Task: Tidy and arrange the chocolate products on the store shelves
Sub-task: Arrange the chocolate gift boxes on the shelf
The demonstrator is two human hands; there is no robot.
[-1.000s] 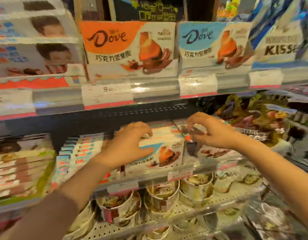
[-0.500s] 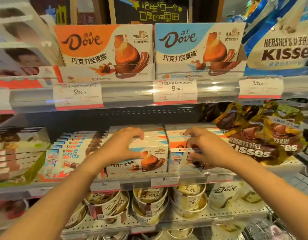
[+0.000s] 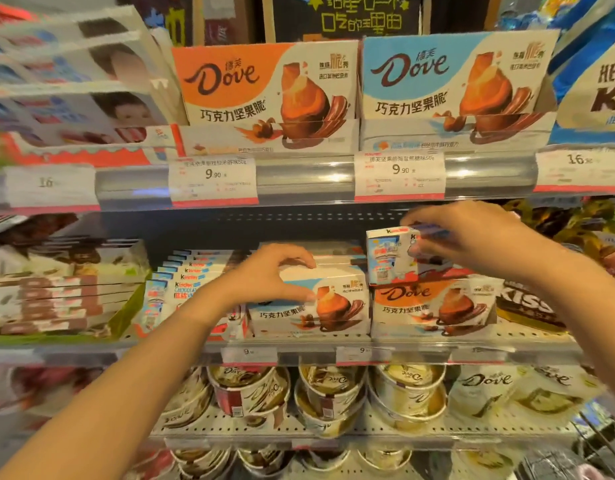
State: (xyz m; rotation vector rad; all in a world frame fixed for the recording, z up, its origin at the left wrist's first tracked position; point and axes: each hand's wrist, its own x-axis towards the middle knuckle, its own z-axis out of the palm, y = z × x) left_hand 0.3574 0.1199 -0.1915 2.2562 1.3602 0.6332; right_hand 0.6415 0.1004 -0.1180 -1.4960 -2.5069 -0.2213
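Hands apart — right hand (image 3: 472,240) pinching a Kinder box (image 3: 391,256), left hand (image 3: 268,275) gripping blue Dove carton (image 3: 320,303) of stacked boxes

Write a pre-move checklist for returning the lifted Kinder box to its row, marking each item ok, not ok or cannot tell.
1. Right hand grips the Kinder box: ok.
2. Box lifted off the orange Dove box: ok.
3. Left hand steadies the blue Dove box: ok.
4. Kinder row lies left of the blue box: ok.
5. Free slot in that row: cannot tell.
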